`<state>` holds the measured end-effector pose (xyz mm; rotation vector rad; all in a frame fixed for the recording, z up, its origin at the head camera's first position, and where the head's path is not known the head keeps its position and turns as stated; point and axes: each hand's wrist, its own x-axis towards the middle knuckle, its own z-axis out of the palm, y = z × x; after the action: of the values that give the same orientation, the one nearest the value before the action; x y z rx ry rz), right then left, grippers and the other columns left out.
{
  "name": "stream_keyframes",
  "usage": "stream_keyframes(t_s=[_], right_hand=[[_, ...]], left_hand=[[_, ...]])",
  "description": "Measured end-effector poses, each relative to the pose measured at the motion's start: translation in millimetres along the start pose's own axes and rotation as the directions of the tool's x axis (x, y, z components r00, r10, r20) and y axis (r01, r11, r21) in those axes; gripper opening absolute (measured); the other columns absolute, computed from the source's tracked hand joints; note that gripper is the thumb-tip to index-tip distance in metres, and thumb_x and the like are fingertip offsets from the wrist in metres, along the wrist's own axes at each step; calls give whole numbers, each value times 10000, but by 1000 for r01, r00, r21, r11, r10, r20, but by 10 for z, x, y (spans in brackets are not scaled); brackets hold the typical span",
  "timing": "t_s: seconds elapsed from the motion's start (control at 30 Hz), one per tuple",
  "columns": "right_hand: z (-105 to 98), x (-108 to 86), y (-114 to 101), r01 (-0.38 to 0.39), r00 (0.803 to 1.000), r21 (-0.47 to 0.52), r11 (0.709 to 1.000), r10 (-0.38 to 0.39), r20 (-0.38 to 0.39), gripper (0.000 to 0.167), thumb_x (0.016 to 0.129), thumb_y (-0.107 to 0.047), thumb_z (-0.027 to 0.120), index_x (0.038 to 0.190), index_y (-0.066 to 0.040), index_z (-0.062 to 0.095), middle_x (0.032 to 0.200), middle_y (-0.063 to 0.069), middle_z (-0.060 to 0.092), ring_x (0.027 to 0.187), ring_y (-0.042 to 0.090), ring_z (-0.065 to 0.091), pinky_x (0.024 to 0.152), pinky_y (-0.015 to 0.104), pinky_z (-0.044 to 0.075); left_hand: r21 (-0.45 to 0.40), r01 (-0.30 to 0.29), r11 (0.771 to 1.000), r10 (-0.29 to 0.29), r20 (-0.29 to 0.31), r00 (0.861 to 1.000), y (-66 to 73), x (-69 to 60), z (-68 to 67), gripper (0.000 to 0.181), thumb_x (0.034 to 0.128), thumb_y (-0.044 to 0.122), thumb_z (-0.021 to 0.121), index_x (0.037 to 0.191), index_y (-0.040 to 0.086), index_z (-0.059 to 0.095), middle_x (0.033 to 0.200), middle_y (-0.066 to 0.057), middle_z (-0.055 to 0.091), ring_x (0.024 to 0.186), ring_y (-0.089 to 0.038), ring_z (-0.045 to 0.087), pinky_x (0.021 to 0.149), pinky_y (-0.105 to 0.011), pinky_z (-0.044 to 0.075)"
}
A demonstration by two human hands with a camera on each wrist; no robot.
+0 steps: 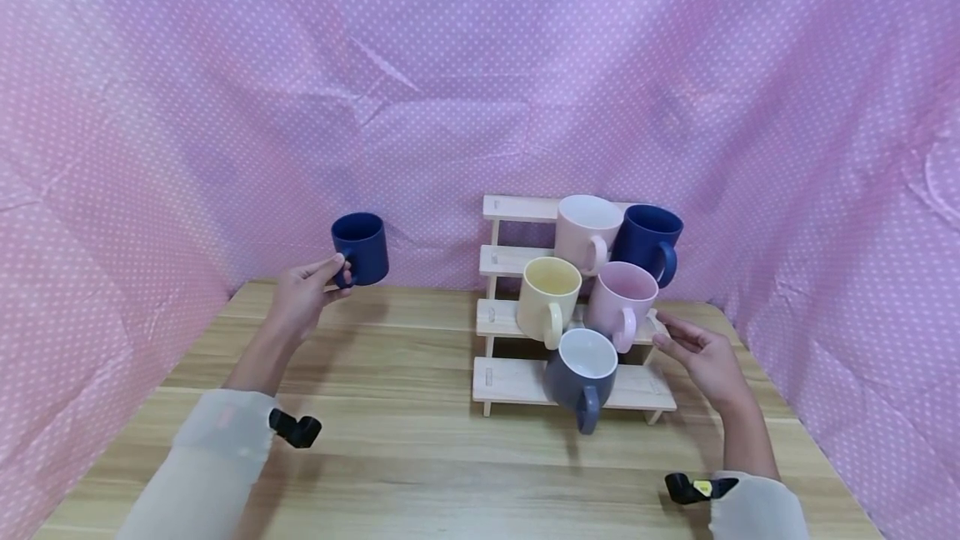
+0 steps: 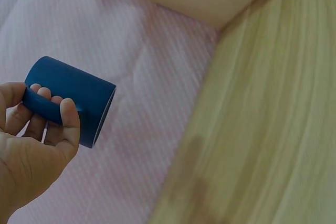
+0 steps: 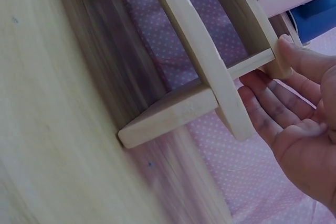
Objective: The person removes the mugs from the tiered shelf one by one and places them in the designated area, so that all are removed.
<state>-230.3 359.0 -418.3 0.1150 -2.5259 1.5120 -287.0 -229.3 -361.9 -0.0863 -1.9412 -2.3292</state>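
My left hand (image 1: 303, 294) holds a dark blue mug (image 1: 369, 261) by its handle, raised above the table's far left part. The left wrist view shows fingers through the handle of that mug (image 2: 73, 82). At the right, my right hand (image 1: 705, 357) grips the end of a tiered wooden stand (image 1: 510, 377), thumb on a step's end and fingers behind it. The stand bears a pale pink mug (image 1: 573, 236), a second dark blue mug (image 1: 630, 248), a yellow mug (image 1: 540, 307), a pink mug (image 1: 611, 307) and, on the lowest step, a grey mug (image 1: 566, 377).
The wood-grain table (image 1: 390, 448) runs under everything. A pink dotted cloth (image 1: 420, 48) hangs behind and along both sides. The left ends of the stand's steps bear no mugs. Black wrist cameras sit on both white sleeves (image 1: 210, 457).
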Motion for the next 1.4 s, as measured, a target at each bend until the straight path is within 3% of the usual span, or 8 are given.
stream_keyframes(t_s=[0.13, 0.27, 0.4, 0.53, 0.93, 1.17, 1.4], right_hand=[[-9, -1, 25, -23, 1000, 67, 997, 22, 11, 624, 990, -272, 711, 1483, 35, 483, 1240, 37, 685, 1001, -60, 656, 841, 117, 539], [-13, -7, 44, -22, 999, 184, 983, 15, 40, 627, 1004, -207, 689, 1488, 96, 429, 1123, -181, 668, 984, -21, 685, 855, 146, 557], [-10, -5, 60, 3, 998, 299, 954, -24, 64, 606, 1014, -123, 660, 1472, 163, 385, 1135, -164, 693, 1003, 6, 693, 884, 194, 569], [-9, 2, 76, 17, 997, 341, 940, -42, 69, 599, 1013, -93, 653, 1461, 188, 372, 1144, -146, 705, 1013, 19, 695, 893, 213, 571], [-15, 24, 91, -5, 997, 286, 958, -18, 77, 623, 1013, -147, 666, 1477, 157, 382, 1130, -166, 702, 1006, 14, 699, 885, 171, 558], [-24, 17, 107, -1, 998, 218, 976, -12, 60, 611, 1016, -184, 667, 1478, 125, 415, 1123, -204, 692, 994, -1, 697, 865, 148, 555], [-14, 13, 112, -2, 998, 221, 975, -10, 55, 599, 1013, -168, 671, 1469, 130, 422, 1104, -206, 701, 986, -6, 697, 863, 144, 553]], left_hand=[[0, 1, 1000, -1, -28, 1000, -75, 10, -115, 352, 1012, 214, 673, 1138, -114, 662, 902, -24, 680, 877, -121, 665, 799, -248, 612], [16, 8, 1000, -7, -48, 999, -151, 8, -224, 390, 1019, 216, 661, 1177, -138, 621, 899, -7, 677, 859, -90, 655, 781, -236, 611], [-14, 22, 1000, -23, -69, 997, -235, 4, -340, 343, 1019, 202, 660, 1143, -117, 635, 883, -1, 680, 840, -80, 658, 755, -234, 612], [-64, 45, 997, -50, -80, 996, -302, -9, -446, 226, 1021, 162, 653, 1030, -60, 695, 854, -11, 680, 817, -97, 670, 739, -242, 617], [-63, 93, 994, -101, -141, 985, -305, -108, -644, 219, 1025, 100, 627, 865, 13, 749, 778, -17, 695, 729, -95, 686, 659, -228, 614], [-52, 78, 996, -86, -150, 985, -377, -61, -748, 212, 1017, 68, 630, 867, 7, 767, 789, -20, 706, 715, -86, 677, 624, -234, 610], [16, 87, 996, -83, -153, 985, -544, 48, -856, 214, 1018, 115, 643, 881, 11, 772, 774, -12, 714, 693, -85, 682, 619, -229, 604]])
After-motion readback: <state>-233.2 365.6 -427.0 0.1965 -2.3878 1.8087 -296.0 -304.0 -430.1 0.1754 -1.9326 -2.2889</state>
